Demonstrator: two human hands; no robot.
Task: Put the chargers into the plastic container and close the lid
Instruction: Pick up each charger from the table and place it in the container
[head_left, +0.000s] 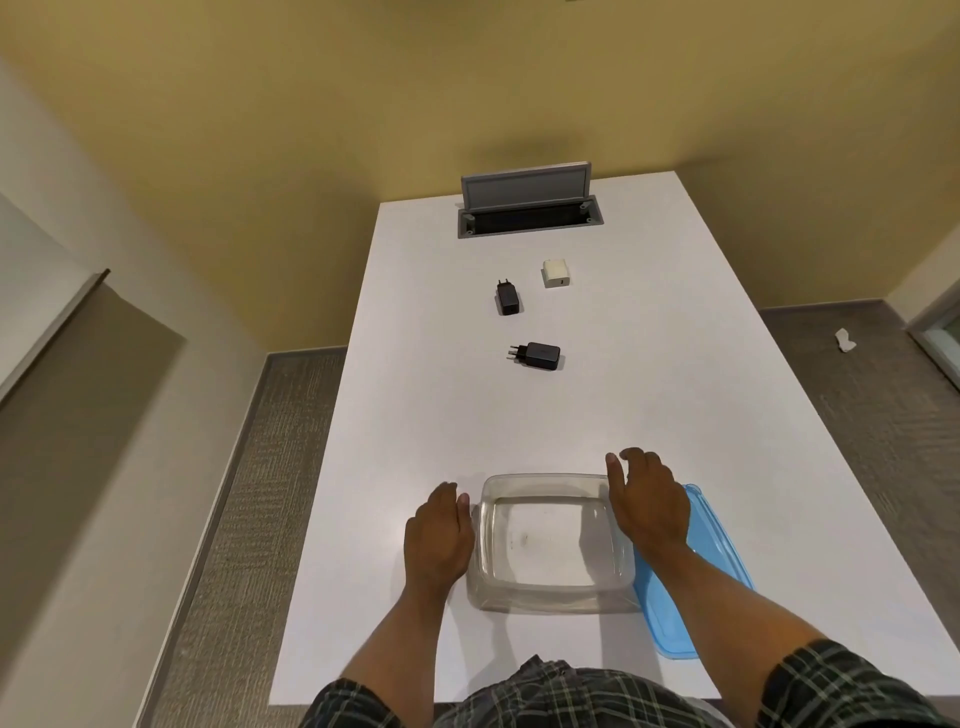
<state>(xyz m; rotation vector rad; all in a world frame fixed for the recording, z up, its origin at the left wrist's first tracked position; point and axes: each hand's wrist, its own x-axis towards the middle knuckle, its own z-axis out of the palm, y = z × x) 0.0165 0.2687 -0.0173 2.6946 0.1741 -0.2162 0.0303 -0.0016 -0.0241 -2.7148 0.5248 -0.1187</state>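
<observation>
White worktop: clear container flanked by left hand and right hand (both released, grasping nothing); blue lid beside; three chargers well beyond.

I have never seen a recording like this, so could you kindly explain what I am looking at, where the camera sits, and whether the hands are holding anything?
There is no machine here: a person wears one wide-angle camera on the head, looking forward and down, so this single picture shows their own arms. The left hand and right hand rest on either side of a clear plastic container, which is empty and open. Neither hand is gripping anything. The blue lid lies beside the container, under the right forearm. Farther along the white table lie three chargers: a black charger nearest, another black charger and a white charger. Behind them is an open cable hatch.
</observation>
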